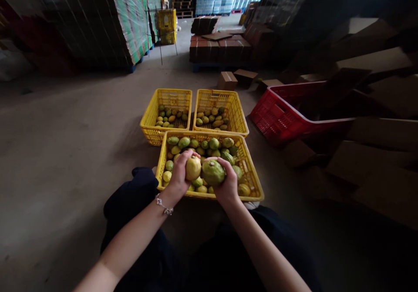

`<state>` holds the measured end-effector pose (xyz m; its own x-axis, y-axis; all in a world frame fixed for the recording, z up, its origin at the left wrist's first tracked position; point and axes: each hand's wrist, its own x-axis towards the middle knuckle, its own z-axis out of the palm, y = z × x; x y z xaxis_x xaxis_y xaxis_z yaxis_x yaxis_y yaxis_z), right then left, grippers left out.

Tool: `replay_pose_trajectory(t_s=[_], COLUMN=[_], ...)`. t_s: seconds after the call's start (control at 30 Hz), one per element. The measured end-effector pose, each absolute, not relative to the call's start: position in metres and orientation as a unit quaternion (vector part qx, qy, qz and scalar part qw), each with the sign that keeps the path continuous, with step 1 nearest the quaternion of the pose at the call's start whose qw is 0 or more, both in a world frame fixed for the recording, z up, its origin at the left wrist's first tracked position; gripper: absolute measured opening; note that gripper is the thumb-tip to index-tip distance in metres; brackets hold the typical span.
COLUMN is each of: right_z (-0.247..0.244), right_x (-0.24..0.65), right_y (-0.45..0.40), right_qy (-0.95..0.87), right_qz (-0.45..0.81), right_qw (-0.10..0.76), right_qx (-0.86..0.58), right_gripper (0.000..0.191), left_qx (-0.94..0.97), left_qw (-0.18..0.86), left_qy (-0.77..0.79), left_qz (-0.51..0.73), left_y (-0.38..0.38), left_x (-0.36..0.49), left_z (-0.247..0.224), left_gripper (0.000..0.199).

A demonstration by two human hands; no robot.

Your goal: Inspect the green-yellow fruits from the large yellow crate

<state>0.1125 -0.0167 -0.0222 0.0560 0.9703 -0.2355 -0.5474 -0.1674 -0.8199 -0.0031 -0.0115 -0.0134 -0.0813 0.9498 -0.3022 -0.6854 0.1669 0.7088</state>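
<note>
My left hand [180, 173] holds a pale yellow fruit [193, 168]. Beside it, my right hand [228, 182] is wrapped round a larger green fruit [213, 172]. Both fruits are side by side above the near yellow crate [256, 183], which holds many green and yellow fruits. Behind that crate stand two more yellow crates, one on the left [148, 117] and one on the right [241, 114], each with a layer of smaller fruits at the bottom. My hands and the held fruits hide part of the near crate's contents.
A red crate [277, 117] stands at the right, with loose cardboard [375, 161] beside and below it. Small cardboard boxes [227, 80] lie behind the yellow crates. Strapped stacks [220, 50] and a wrapped pallet [126, 22] stand farther back.
</note>
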Motion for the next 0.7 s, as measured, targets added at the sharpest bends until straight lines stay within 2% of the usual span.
replay_pose_trajectory(t_s=[0.1, 0.2, 0.33, 0.7], right_z=[-0.024, -0.020, -0.013, -0.013], right_x=[0.112, 0.117, 0.125, 0.131], right_y=[-0.010, -0.005, -0.003, 0.001], right_qy=[-0.122, -0.088, -0.113, -0.092], right_qz=[0.705, 0.753, 0.755, 0.742], right_qw=[0.525, 0.483, 0.496, 0.489], right_qx=[-0.462, -0.438, -0.413, -0.449], right_gripper=[0.019, 0.016, 0.007, 0.009], left_qx=[0.037, 0.013, 0.027, 0.030], left_qw=[0.675, 0.683, 0.711, 0.729], left_qy=[0.430, 0.423, 0.389, 0.396], left_qz=[0.598, 0.595, 0.586, 0.557], left_y=[-0.004, 0.003, 0.007, 0.002], left_x=[-0.002, -0.005, -0.008, -0.004], left_z=[-0.019, -0.024, -0.024, -0.013], left_gripper=[0.015, 0.011, 0.011, 0.015])
